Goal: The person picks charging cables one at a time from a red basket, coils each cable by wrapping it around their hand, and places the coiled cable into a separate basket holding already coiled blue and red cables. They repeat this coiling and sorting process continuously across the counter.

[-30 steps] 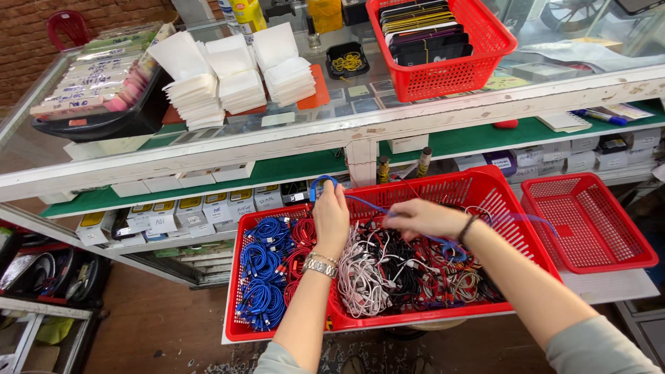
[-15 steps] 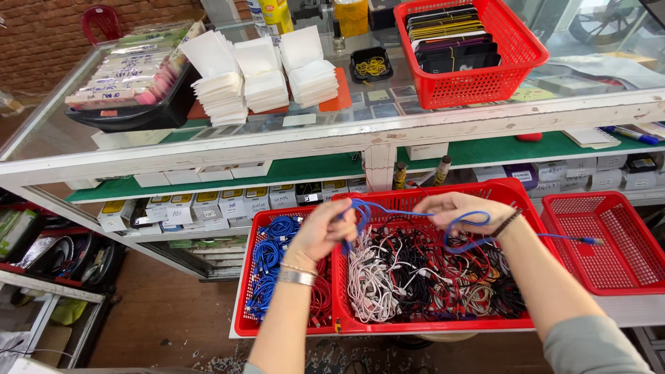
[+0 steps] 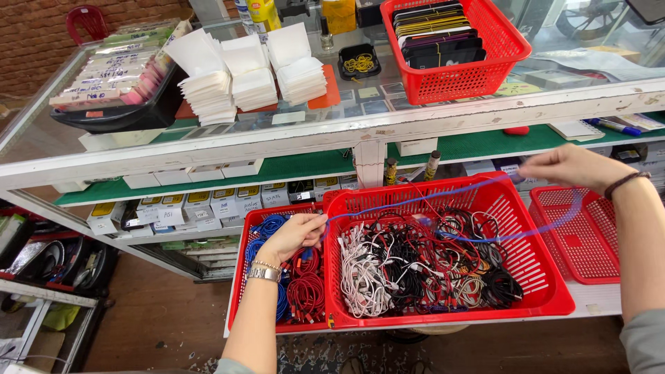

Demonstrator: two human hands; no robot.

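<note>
Above the big red basket (image 3: pixel 554 291) of tangled cables, a blue cable (image 3: pixel 415 199) runs taut between both hands: the left hand (image 3: pixel 294 235) pinches one end over the coiled blue bundles (image 3: pixel 267 228), the right hand (image 3: pixel 564 166) grips the other, fingers closed. Steady tension, I judge, keeps it from snagging the tangle.

Open above cable baskets (image 3: pixel 443 305), glass counter edge (image 3: pixel 415 128) overhead

I see a red brick wall (image 3: pixel 28 41) at far left, with a red plastic chair (image 3: pixel 86 22) before it. A glass-topped display case (image 3: pixel 388 125) with a white frame and green-lined shelf (image 3: pixel 291 166) spans the view. Below lies brown floor (image 3: pixel 159 318) in daylight.
</note>
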